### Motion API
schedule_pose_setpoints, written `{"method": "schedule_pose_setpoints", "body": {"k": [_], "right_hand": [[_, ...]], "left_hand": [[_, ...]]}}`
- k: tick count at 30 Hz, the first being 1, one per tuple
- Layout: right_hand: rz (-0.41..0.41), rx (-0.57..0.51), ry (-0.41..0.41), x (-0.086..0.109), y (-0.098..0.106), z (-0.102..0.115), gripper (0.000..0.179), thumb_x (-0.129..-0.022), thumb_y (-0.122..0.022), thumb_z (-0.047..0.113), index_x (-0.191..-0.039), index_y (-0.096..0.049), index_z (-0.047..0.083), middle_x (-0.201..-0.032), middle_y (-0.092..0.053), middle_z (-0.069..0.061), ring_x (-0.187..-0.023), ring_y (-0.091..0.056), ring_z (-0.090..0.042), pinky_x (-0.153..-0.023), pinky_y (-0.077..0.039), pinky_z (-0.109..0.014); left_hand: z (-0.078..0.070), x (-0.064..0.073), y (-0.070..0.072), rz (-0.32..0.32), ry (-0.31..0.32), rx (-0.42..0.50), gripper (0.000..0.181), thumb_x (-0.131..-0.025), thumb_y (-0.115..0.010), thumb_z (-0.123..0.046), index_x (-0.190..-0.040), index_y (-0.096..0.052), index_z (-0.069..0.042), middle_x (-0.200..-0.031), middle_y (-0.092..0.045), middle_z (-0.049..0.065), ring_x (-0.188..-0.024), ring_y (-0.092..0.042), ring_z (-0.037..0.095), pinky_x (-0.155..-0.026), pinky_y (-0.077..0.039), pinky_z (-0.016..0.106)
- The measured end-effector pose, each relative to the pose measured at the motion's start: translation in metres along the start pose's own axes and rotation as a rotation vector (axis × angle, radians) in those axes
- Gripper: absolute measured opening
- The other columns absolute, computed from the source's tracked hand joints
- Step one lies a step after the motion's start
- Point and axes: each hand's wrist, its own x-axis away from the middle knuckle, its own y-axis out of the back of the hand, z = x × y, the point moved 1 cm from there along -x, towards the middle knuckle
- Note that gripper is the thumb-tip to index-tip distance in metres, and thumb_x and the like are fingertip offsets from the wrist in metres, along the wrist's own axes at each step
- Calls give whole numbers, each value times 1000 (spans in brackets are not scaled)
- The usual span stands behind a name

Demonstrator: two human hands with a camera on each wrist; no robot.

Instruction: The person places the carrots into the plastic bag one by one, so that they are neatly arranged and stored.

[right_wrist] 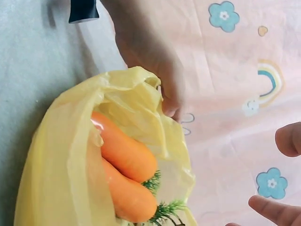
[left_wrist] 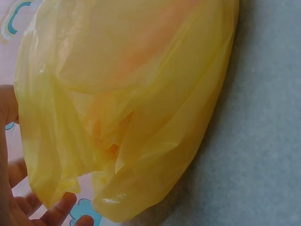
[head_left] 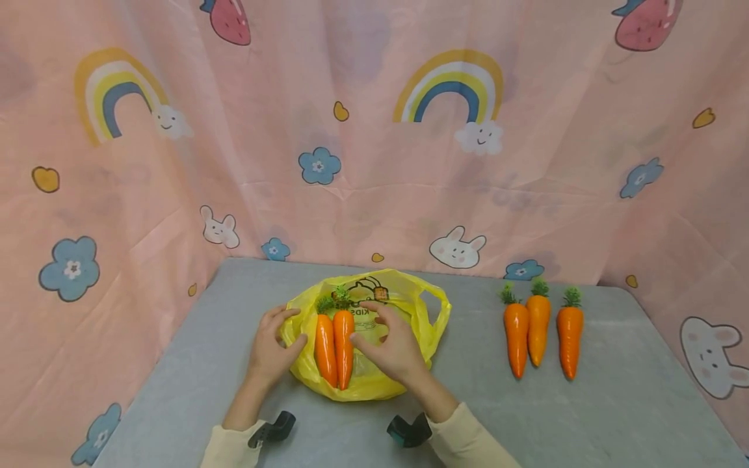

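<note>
A yellow plastic bag (head_left: pixel 374 389) lies on the table with its mouth spread and one handle loop at its right. Two orange carrots (head_left: pixel 344 348) with green tops lie side by side inside it; the right wrist view shows the same carrots (right_wrist: pixel 127 153) within the bag's mouth. At the bag's left rim is my left hand (head_left: pixel 272 344), its thumb apart from the fingers and touching the plastic. Spread fingers of that hand (left_wrist: pixel 23 197) show beside the bag in the left wrist view. Over the bag's right half hovers my right hand (head_left: pixel 392 341), fingers spread and holding nothing.
Three more carrots (head_left: pixel 538 328) with green tops lie on the grey table (head_left: pixel 632 390) to the right of the bag. A pink patterned cloth (head_left: pixel 374 195) hangs behind the table and along its sides. Dark wrist mounts (head_left: pixel 409 431) sit by both sleeves.
</note>
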Motion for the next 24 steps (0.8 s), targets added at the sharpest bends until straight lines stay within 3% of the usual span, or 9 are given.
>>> {"method": "schedule_pose_setpoints", "body": {"k": [10,17,24], "right_hand": [[-31,-21,6,-4,10,1,49,-82,-72,28,-129,-58,22,-140,-53,-6,-115,-57,-31,-82,-54,-48],[-45,-53,80,-5,23,1,51,-81,-74,19,-130,-58,20,-133,-57,-5,-112,-58,-29,-82,-54,-48],[-100,-12,129,-6,38,-3,49,-81,-73,19,-128,-59,21,-130,-59,-7,-111,-59,-31,-80,-54,-46]], "left_hand": [[-2,0,0,7,-1,5,46,-80,-71,-18,-125,-61,-11,-144,-42,16,-131,-43,37,-93,-44,48],[-2,0,0,5,1,0,46,-80,-71,-18,-124,-62,-11,-144,-42,16,-131,-43,36,-93,-44,47],[-4,0,-1,-1,-3,3,45,-80,-71,-19,-124,-62,-12,-142,-43,16,-131,-43,37,-99,-43,53]]}}
